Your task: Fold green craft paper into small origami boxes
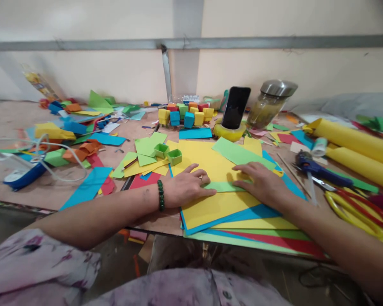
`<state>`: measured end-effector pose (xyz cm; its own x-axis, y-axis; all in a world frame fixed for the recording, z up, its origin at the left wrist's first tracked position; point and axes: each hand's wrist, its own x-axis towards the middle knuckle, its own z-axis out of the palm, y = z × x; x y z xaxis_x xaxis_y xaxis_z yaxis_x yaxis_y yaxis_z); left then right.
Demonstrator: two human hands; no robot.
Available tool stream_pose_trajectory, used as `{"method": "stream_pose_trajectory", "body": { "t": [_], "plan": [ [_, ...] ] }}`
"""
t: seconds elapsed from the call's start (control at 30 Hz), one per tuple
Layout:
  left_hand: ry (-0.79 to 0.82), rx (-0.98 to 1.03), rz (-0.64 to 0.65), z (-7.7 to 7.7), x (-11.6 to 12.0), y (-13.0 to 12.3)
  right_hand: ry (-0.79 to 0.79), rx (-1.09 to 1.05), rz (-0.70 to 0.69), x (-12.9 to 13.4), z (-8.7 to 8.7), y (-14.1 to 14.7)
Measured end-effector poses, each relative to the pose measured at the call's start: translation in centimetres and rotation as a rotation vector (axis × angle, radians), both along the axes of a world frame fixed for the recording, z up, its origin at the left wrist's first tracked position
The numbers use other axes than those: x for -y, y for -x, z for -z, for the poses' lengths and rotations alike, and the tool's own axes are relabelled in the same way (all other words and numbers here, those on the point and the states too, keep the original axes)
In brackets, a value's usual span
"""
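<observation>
A narrow light green paper strip (225,187) lies across a stack of yellow sheets (210,210). My left hand (187,185) rests on the strip's left end, fingers stretched out and a ring on one of them. At the strip's right end is my right hand (263,182), its thumb and fingers apart, fingertips against the paper. Both hands lie flat rather than gripping. A wider green paper piece (239,153) sits just beyond my right hand. Two small open green paper boxes (175,157) stand beyond my left hand on loose paper pieces.
Scissors (354,208) and a blue glue gun (322,172) lie at right, near yellow paper rolls (357,140). At the back stand small coloured paper cubes (188,119), a phone (236,107) on a yellow tape roll (230,132), and a glass jar (268,106). Paper scraps and a white cord (73,180) spread left.
</observation>
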<state>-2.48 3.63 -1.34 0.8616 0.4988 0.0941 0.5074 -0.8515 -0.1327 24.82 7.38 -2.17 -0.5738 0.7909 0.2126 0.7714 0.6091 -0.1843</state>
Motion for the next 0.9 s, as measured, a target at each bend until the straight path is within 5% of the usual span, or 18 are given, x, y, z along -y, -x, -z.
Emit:
{"method": "stream_pose_trajectory", "body": {
  "t": [0.13, 0.27, 0.47, 0.9],
  "plan": [
    [0.005, 0.010, 0.037, -0.1, -0.2, -0.4, -0.275, 0.152, -0.532, 1.3, -0.8, 0.9],
    [-0.029, 0.027, 0.057, 0.0, -0.4, -0.7, -0.298, 0.240, -0.719, 1.6, -1.6, 2.5],
    [-0.055, 0.116, 0.063, 0.4, -0.4, -0.7, -0.322, 0.450, -0.684, 3.0, -1.9, 3.3],
    [0.061, 0.144, 0.022, 0.3, -0.1, -0.5, -0.286, 0.269, -0.516, 2.9, -1.4, -4.0]
  ]
}}
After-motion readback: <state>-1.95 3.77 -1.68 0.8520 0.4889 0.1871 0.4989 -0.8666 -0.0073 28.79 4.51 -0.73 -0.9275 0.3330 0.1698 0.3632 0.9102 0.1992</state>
